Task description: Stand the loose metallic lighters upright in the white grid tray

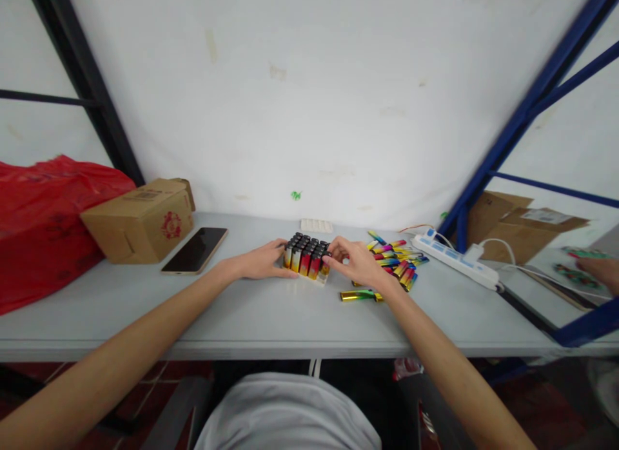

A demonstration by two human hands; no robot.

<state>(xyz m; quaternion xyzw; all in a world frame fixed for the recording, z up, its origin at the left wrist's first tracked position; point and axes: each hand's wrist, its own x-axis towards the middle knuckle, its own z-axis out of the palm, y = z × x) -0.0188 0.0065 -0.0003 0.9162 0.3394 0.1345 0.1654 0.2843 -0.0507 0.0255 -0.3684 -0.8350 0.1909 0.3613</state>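
Note:
A block of several colourful lighters with black tops (306, 254) stands upright in a pale tray on the grey table (271, 314). My left hand (262, 260) rests against the block's left side, fingers on the table. My right hand (355, 260) touches the block's right front corner, fingertips on a lighter there; whether it grips one I cannot tell. A loose pile of shiny lighters (397, 258) lies just right of my right hand. One gold-green lighter (358, 296) lies alone nearer the front.
A phone (195, 249) lies left of the block, beside a cardboard box (140, 222) and a red plastic bag (41, 224). An empty white tray (316, 225) sits by the wall. A white power strip (454, 260) lies right. Another person's hand (599, 269) shows at far right.

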